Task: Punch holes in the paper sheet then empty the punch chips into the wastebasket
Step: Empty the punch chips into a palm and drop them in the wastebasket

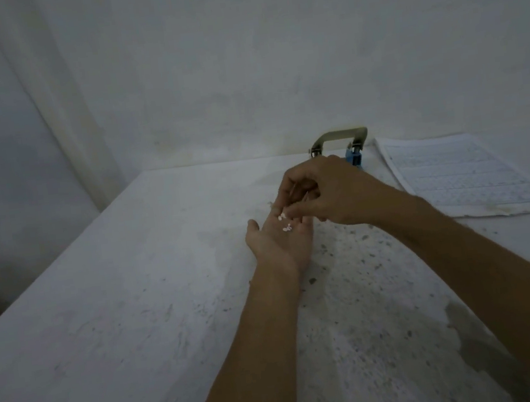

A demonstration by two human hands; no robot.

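My left hand [278, 242] lies palm up over the middle of the table, with several small white punch chips [285, 223] resting on the palm. My right hand [326, 193] hovers just above the left fingers, its fingertips pinched together over the chips. Behind my right hand stands the hole punch [342, 144], blue-bodied with a metal lever, partly hidden by the hand. The printed paper sheet [464, 173] lies flat at the back right of the table. No wastebasket is in view.
The white speckled table [137, 316] runs back to a pale wall. Its left edge slants from the near left to the far corner, with a dark floor beyond it.
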